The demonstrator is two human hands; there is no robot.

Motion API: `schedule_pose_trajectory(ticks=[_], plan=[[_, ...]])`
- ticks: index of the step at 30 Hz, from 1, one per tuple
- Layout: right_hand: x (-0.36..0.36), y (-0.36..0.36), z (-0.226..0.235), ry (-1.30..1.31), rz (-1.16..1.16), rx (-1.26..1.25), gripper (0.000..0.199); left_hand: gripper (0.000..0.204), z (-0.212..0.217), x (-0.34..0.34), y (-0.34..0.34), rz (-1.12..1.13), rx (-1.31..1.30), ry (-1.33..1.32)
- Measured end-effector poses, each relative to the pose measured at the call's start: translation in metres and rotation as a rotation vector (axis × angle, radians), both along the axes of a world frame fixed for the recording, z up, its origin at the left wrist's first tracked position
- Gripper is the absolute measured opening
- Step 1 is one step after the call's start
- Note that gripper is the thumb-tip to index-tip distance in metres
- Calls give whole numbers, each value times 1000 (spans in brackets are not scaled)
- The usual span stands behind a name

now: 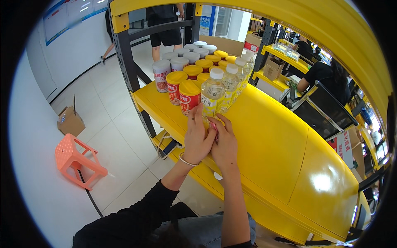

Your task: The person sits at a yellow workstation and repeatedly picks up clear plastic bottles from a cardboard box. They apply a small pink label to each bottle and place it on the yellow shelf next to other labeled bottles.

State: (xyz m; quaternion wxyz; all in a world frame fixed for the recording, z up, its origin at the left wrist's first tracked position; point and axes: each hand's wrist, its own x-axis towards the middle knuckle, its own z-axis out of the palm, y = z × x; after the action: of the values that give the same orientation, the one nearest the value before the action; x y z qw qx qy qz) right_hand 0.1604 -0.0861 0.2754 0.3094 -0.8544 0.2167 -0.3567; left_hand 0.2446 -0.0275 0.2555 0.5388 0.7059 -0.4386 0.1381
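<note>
Right hand gripping some pink thingy, left hand can't tell; stray knuckle could topple the near bottle.

**Dressed in black over blue**

Left hand is bare. Thin, pale, shiny bangle circles that wrist, toward seven o'clock from centre. Left sleeve is plain black, wrinkled, ends partway along forearm; sits at seven o'clock. Right hand is bare, forearm too. Right sleeve is black, only its edge shows, between five and six o'clock. Faded blue-grey denim covers lap, six o'clock.
</note>
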Motion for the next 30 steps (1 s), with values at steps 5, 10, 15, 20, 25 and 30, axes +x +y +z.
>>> schedule_pose_trajectory(ticks=[5,10,15,20,25,30], plan=[[1,0,-1,-7,3,-2,33,66,1,0,1,-5,-1,11],[1,-1,-1,-6,1,9,33,65,1,-1,1,-9,2,21],[3,-3,-4,-66,-19,-7,44,65,2,-1,1,-7,-25,21],[6,-7,-5,-143,-67,60,59,62,2,-1,-2,1,-79,-10],[15,-18,-14,-99,-157,59,67,60,5,-2,-1,-13,-46,-2],[24,-31,-17,7,-57,2,64,61,3,-5,-1,4,-25,10]])
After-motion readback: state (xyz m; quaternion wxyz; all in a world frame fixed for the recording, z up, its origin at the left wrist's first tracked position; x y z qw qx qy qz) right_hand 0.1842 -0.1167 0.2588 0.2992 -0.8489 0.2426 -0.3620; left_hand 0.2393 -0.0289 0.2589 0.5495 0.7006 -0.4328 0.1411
